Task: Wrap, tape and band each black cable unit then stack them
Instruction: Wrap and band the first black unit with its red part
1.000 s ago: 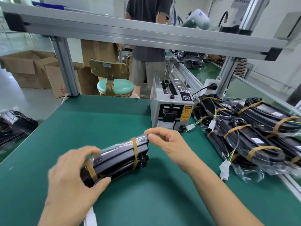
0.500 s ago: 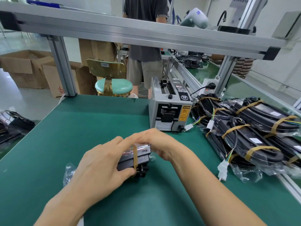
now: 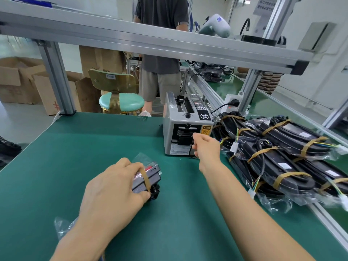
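A black cable unit (image 3: 150, 178) in a clear plastic bag lies on the green table (image 3: 84, 147), with a tan rubber band around its far end. My left hand (image 3: 113, 187) covers most of it and grips it, thumb on the near side and fingers over the top. My right hand (image 3: 206, 147) is stretched out to the outlet of the grey tape dispenser (image 3: 180, 119), forefinger and thumb apart at the slot. I see no tape between them. To the right lies a stack of banded black units (image 3: 282, 159).
Loose bag plastic (image 3: 62, 226) sticks out by my left wrist. An aluminium frame beam (image 3: 150, 44) crosses overhead on posts at the table's far corners. Behind the table stand a teal stool (image 3: 121, 102), cardboard boxes (image 3: 17, 78) and a person (image 3: 162, 53).
My right hand has let go of the unit's far end and moved up right to the tape dispenser. My left hand has slid along the unit toward its far end.
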`<state>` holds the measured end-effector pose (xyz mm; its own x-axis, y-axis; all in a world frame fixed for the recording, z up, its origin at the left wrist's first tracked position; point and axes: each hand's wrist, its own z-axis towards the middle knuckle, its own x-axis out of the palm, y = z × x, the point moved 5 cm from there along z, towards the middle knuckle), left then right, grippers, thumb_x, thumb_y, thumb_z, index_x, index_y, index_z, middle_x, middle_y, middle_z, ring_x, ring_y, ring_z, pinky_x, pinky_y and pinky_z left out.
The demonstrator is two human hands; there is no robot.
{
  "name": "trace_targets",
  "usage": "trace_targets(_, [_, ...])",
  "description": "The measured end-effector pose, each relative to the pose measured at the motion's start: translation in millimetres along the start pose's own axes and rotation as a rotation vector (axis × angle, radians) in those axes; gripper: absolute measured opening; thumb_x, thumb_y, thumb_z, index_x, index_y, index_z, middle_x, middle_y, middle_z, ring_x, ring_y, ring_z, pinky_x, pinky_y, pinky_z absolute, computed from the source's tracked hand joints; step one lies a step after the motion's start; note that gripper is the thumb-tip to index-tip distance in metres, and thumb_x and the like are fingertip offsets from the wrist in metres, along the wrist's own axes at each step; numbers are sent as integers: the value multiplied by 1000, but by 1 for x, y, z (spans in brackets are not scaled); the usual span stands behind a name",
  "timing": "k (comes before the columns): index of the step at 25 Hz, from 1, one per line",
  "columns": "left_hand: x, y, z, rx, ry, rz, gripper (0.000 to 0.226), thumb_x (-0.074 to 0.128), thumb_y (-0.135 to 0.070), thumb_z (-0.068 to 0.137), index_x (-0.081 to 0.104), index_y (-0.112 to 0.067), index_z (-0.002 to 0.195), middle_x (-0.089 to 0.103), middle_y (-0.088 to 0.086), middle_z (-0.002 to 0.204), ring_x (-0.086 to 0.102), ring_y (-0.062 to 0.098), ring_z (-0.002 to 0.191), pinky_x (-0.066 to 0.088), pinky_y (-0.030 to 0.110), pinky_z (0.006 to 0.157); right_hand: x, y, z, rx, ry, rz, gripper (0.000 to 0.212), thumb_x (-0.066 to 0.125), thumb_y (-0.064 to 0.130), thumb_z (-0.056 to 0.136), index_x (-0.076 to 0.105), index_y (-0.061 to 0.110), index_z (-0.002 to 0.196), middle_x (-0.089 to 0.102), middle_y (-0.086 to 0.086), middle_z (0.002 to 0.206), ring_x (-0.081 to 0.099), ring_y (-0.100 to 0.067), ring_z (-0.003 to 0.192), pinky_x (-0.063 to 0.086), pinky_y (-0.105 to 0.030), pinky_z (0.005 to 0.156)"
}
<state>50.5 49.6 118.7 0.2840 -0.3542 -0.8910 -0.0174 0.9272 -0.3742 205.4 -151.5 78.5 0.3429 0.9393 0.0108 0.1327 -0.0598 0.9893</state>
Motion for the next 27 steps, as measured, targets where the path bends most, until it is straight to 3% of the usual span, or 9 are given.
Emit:
trace_targets(5, [1,0,-4,-21,-14,-6,31,62,-51,72,52,-40,99,48,-14,94,48,6,81,29,12,57,14,0,23,45,-73,-35,19,68,16,85,62,19,67,55,-2,66,46,-19,63,35,-26,52])
trace_targets(11, [2,-2,-5,-26,-11,-2,31,61,-50,73,51,-40,101,47,-15,95,46,7,82,29,15,57,17,-1,29,84,-173,-46,26,77,17,76,58,17,59,49,-1,56,37,-17,47,35,-27,51])
trace_targets(16, [2,-2,-8,-23,-42,-18,32,61,-50,73,51,-40,101,48,-15,94,47,6,83,38,19,64,19,-4,26,139,-161,88,27,69,10,81,50,14,63,44,0,60,32,-15,48,28,-23,43])
trace_targets(19, [1,-1,-8,-29,-48,-28,33,61,-50,72,51,-40,101,48,-15,94,48,6,83,39,21,64,9,-6,24,157,-111,151,32,64,9,84,43,16,62,36,2,54,25,-10,38,21,-19,33])
trace_targets(21, [1,0,-8,-37,-43,-32,33,62,-51,71,51,-42,101,48,-16,94,47,6,82,36,18,61,5,-7,24,112,-81,92,26,64,11,86,50,17,64,41,4,56,32,-10,43,29,-21,40])
trace_targets(24, [2,0,-7,-45,-40,-51,34,64,-50,70,52,-43,101,49,-17,93,46,5,81,27,10,58,9,-5,22,-36,-117,-44,10,68,20,87,68,18,77,59,9,69,53,-12,69,41,-26,69])
trace_targets(27, [2,0,-7,-44,-32,-55,33,64,-50,70,52,-42,100,49,-17,93,46,5,81,25,8,57,18,-1,23,-87,-191,-144,27,71,24,84,61,26,58,57,11,64,56,-16,70,40,-26,71])
